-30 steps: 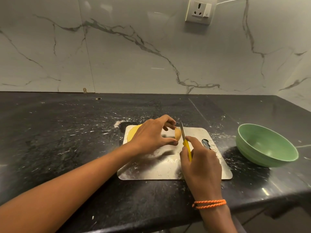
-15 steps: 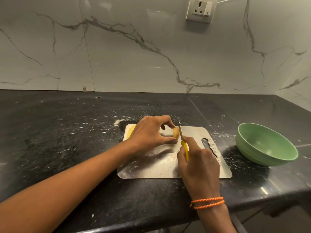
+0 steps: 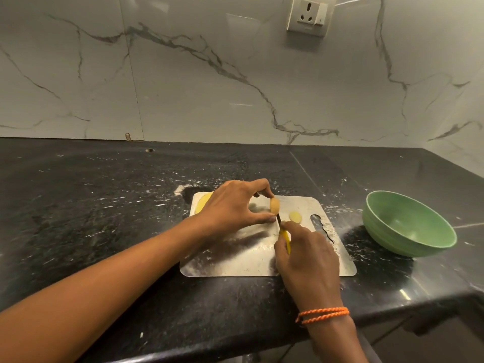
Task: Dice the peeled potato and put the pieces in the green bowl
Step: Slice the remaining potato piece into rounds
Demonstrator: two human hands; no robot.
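A steel cutting board (image 3: 235,260) lies on the black counter. My left hand (image 3: 233,205) pinches the peeled potato (image 3: 274,206) between thumb and fingers on the board. A thin cut slice (image 3: 295,216) lies flat just right of it. My right hand (image 3: 306,252) grips a yellow-handled knife (image 3: 285,235), its blade down on the board beside the potato's cut face. Another yellow potato piece (image 3: 203,203) shows behind my left wrist at the board's far left corner, mostly hidden. The green bowl (image 3: 408,224) stands to the right of the board; nothing shows inside it.
The counter's front edge (image 3: 392,307) runs close below the board. White specks and smears cover the black surface around the board. A marble wall with a socket (image 3: 310,15) stands behind.
The knife has gone down through the potato's end. A thin slice has dropped off and now lies flat to the right of the blade. My left hand has stayed on the potato.
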